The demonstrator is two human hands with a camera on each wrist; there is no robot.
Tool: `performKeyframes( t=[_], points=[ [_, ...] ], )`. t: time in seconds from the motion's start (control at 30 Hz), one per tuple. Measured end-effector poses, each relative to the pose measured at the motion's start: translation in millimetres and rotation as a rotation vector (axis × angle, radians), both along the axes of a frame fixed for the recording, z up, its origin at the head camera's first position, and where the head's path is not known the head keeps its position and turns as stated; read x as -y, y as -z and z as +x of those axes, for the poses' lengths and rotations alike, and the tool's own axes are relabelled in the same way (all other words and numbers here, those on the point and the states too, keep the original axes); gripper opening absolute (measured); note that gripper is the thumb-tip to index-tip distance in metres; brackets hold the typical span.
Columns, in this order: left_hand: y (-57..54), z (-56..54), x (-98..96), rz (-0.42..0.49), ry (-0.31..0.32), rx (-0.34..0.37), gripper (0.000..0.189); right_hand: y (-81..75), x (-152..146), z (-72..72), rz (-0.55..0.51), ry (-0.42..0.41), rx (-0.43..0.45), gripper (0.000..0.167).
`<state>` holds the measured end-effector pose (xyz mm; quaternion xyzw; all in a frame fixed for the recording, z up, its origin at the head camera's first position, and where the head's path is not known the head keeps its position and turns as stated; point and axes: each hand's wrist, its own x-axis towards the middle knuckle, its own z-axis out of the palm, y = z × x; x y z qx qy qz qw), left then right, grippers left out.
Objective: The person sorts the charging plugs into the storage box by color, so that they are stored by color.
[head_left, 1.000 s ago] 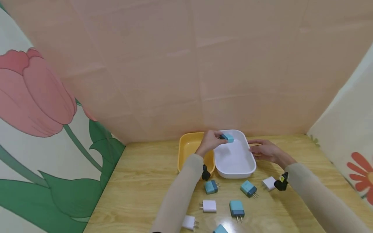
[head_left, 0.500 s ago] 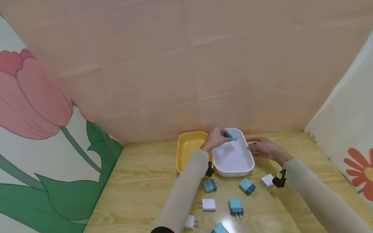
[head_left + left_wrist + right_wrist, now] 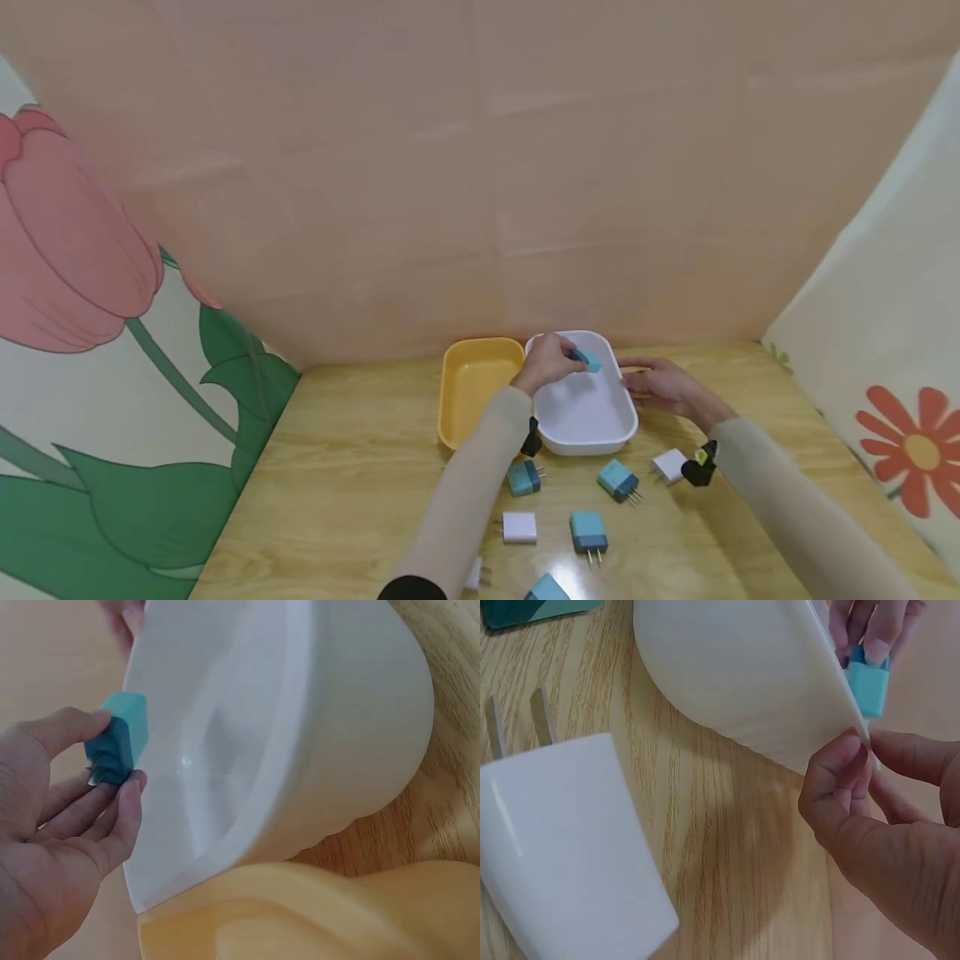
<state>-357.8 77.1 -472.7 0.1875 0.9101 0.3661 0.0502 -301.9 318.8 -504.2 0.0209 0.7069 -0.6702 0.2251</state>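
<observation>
In the head view my left hand (image 3: 549, 363) holds a blue two-tone plug charger (image 3: 589, 360) over the far part of a white tray (image 3: 585, 421). The left wrist view shows thumb and fingers gripping its darker end (image 3: 111, 750), prongs toward the palm. My right hand (image 3: 666, 388) is at the tray's right side; in the right wrist view its thumb and fingers (image 3: 832, 776) pinch the rim. A yellow tray (image 3: 468, 392) stands against the white one's left side, partly hidden by the left forearm.
Several blue chargers (image 3: 588, 530) and white chargers (image 3: 519, 527) lie scattered on the wooden table (image 3: 352, 475) in front of the trays. One white charger (image 3: 670, 465) lies near the right wrist. A brownish-pink backdrop (image 3: 375, 208) rises behind the trays.
My left hand has carried the blue charger rightward over the white tray. My right hand stays at the tray's rim. The head view has turned slightly right.
</observation>
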Motion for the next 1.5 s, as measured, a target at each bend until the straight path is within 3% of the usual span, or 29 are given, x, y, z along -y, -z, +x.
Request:
performKeyframes(
  t=[0.3, 0.63, 0.93, 1.07, 1.3, 1.5],
  points=[
    [8.4, 3.1, -3.3, 0.015, -0.005, 0.058, 0.038, -2.1, 3, 2.9, 0.033, -0.003, 0.013, 0.065],
    [12.7, 8.3, -6.5, -0.007, 0.005, 0.074, 0.04, -3.8, 5, 3.8, 0.004, 0.013, 0.016, 0.064],
    [20.8, 6.1, -2.8, -0.018, 0.024, 0.083, 0.043, -1.6, 7, 0.7, 0.028, 0.002, 0.012, 0.064],
    [21.0, 4.5, -4.1, -0.014, 0.027, 0.094, 0.04, -2.9, 6, 0.2, 0.043, 0.005, 0.009, 0.065],
    [19.2, 2.0, -4.8, -0.107, 0.058, 0.045, 0.04, -0.2, 4, -2.7, 0.039, 0.011, 0.012, 0.065],
    [16.3, 0.3, -3.4, -0.136, 0.063, 0.056, 0.046, -1.6, 4, -5.5, 0.044, 0.007, 0.003, 0.065]
  ],
)
